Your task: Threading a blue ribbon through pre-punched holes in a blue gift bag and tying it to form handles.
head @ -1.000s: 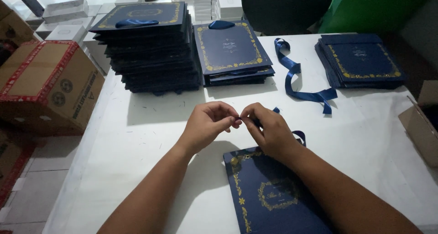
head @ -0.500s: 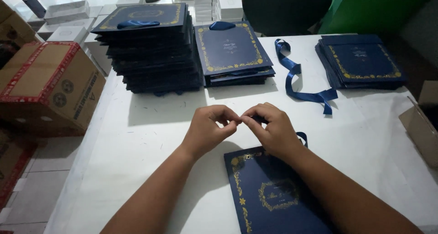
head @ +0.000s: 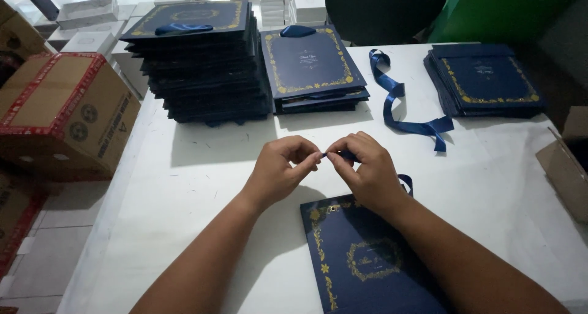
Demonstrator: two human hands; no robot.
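Observation:
A flat navy paper bag with gold ornament [head: 361, 259] lies on the white table [head: 202, 185] in front of me. My left hand [head: 283, 167] and my right hand [head: 364, 167] meet just above its top edge. Both pinch the end of a thin blue ribbon [head: 335, 156] between thumb and fingertips. A loop of that ribbon [head: 405, 183] shows behind my right wrist, by the bag's top corner. My right forearm lies over the bag's right side.
A tall stack of navy bags [head: 199, 56] stands at the back left, a lower stack [head: 313, 66] beside it, a third [head: 487, 78] at the back right. Loose blue ribbon [head: 398, 109] lies between them. Cardboard boxes [head: 58, 109] stand left of the table.
Both hands have stayed in place, the fingertips drawn a little closer together on the ribbon end. Nothing else has moved.

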